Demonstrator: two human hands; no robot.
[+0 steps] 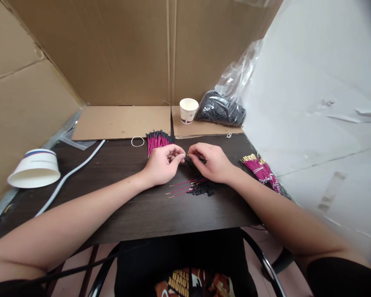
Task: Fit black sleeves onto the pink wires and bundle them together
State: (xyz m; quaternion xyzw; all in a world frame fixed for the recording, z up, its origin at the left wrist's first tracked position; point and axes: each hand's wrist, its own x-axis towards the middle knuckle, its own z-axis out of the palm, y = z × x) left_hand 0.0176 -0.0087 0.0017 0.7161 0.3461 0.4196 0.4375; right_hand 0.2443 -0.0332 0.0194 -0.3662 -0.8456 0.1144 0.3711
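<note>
Over the middle of the table, my left hand [164, 164] and my right hand [212, 163] face each other, fingertips almost touching. Both pinch thumb against fingers. A tiny dark and gold-coloured piece shows between the fingertips; the rest is hidden by the fingers. Just below my hands lie several thin pink wires [183, 189] with gold-coloured tips and a small pile of short black sleeves [204, 188]. Behind my left hand is a bundle of pink wires [158, 141] with black sleeves on their far ends, partly covered by that hand.
A tied bundle of pink wires with gold-coloured ends [259, 168] lies at right. At the back stand a paper cup [188, 110] and a clear bag of black sleeves [221, 109]. A tipped paper bowl [35, 167], a white cable [74, 173] and a rubber band [137, 142] lie leftward.
</note>
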